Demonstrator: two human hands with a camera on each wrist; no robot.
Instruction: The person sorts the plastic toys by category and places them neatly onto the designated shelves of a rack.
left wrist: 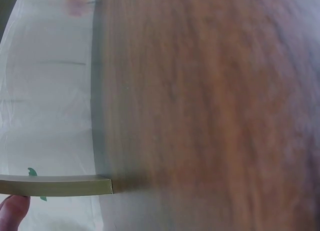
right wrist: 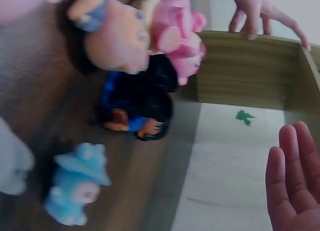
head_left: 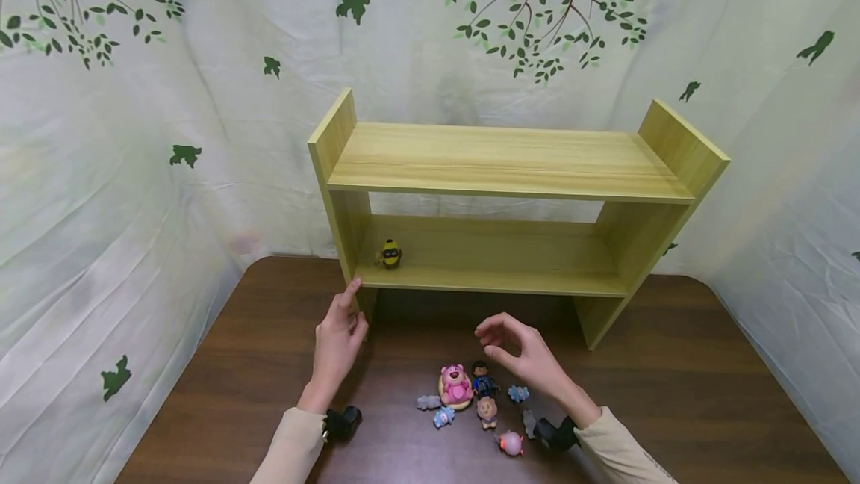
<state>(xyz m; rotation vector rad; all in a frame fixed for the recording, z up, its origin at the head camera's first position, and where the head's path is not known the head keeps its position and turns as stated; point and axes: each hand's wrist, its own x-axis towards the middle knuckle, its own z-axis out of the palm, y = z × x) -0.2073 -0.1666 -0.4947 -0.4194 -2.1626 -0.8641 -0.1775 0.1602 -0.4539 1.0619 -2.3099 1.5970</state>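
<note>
Touching the front left edge of the pale wooden shelf unit [head_left: 493, 163] with the left hand [head_left: 338, 336], stretching its index finger up to the corner of the lower board and letting the fingers stand apart. Holding the right hand [head_left: 527, 357] in the air just above the tabletop [head_left: 222, 387], curving its fingers loosely and leaving a gap between them and the thumb.

Reaching with that right hand beside a loose cluster of small toys in front of the shelf unit: a pink bear [head_left: 456, 387] on a yellowish base, with a dark-haired figure in blue [head_left: 482, 381] just beside it and a tan-headed figure [head_left: 487, 412] nearer the front. Flanking the bear on the left with a grey toy [head_left: 428, 402] and a blue toy [head_left: 443, 417], and showing another blue toy [head_left: 518, 393] near the right hand. Placing a round pink toy [head_left: 510, 443] foremost, near a second grey toy [head_left: 528, 423] close to the right wrist's black device [head_left: 554, 435].

Sitting on the lower board, near the left side panel: a yellow goggled figure [head_left: 391, 254]. Hanging behind everything: a white leaf-printed curtain [head_left: 228, 193]
</note>
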